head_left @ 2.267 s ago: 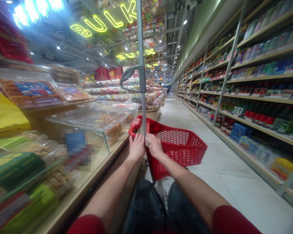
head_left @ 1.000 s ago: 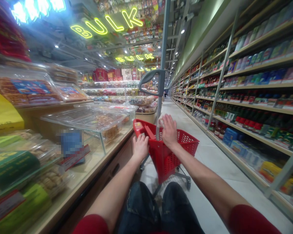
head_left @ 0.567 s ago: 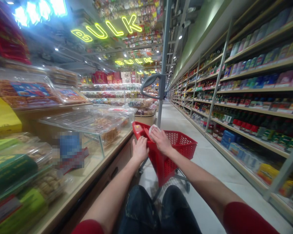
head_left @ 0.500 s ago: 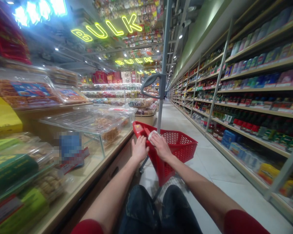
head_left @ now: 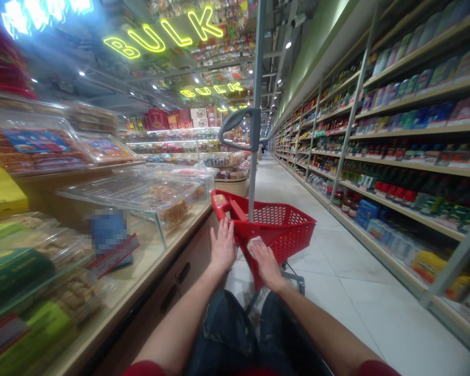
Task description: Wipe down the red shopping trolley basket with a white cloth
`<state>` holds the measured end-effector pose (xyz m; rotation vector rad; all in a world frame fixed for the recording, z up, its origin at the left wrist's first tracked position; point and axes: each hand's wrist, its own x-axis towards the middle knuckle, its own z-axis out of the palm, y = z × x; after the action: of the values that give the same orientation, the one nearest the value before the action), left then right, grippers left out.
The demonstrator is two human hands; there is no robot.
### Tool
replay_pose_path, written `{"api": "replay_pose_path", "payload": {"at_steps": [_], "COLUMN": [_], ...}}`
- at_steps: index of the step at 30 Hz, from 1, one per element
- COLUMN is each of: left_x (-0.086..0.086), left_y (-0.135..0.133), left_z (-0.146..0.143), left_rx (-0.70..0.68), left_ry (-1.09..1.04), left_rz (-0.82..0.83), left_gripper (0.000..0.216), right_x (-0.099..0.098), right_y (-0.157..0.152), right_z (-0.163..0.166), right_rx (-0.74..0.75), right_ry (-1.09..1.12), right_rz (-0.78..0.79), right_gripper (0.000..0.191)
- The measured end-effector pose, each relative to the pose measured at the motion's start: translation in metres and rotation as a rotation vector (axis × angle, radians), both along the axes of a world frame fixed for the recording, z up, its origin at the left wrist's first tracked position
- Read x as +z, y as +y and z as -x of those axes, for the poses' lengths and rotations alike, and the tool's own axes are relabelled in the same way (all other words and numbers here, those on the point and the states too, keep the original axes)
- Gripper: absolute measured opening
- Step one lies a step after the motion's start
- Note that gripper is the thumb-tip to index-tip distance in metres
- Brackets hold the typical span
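In front of my knees stands a red plastic shopping cart (head_left: 293,225) with perforated basket walls and a grey pole (head_left: 255,172) rising by it. My right hand (head_left: 267,263) presses a crumpled white cloth (head_left: 254,243), perhaps a wipe, against the cart's near red side panel, below the rim. My left hand (head_left: 223,248) rests at the cart's left rim with fingers stretched out and holds nothing. Just beyond it is the red handle (head_left: 219,203) with a small label.
On my left runs a counter with clear display cases (head_left: 160,209) and packed snacks (head_left: 35,141). Tall shelves (head_left: 411,162) of bottles and boxes line the right. A pale tiled floor (head_left: 329,292) lies between. A grey loop handle (head_left: 238,130) juts from the pole.
My right hand has moved down with the white cloth, from the cart's top rim onto its near side panel. My left hand stays by the left rim. The view has shifted slightly.
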<state>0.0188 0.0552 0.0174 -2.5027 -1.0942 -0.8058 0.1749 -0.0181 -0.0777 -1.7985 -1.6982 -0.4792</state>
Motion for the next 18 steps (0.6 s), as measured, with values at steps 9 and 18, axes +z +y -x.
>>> {"api": "replay_pose_path", "payload": {"at_steps": [9,18], "left_x": [-0.045,-0.062], "left_y": [-0.013,-0.018], "left_z": [0.010,0.004], "left_rx": [-0.066,-0.121], "left_ry": [0.190,0.256], "left_rz": [0.092,0.117], "left_gripper": [0.068,0.065], "right_x": [0.049,-0.012], "right_y": [0.017,-0.005], "right_z": [0.014,0.003], "right_rx": [0.000,0.087], "right_ry": [0.012,0.008], "right_rz": [-0.166,0.095], "right_gripper": [0.054,0.053]}}
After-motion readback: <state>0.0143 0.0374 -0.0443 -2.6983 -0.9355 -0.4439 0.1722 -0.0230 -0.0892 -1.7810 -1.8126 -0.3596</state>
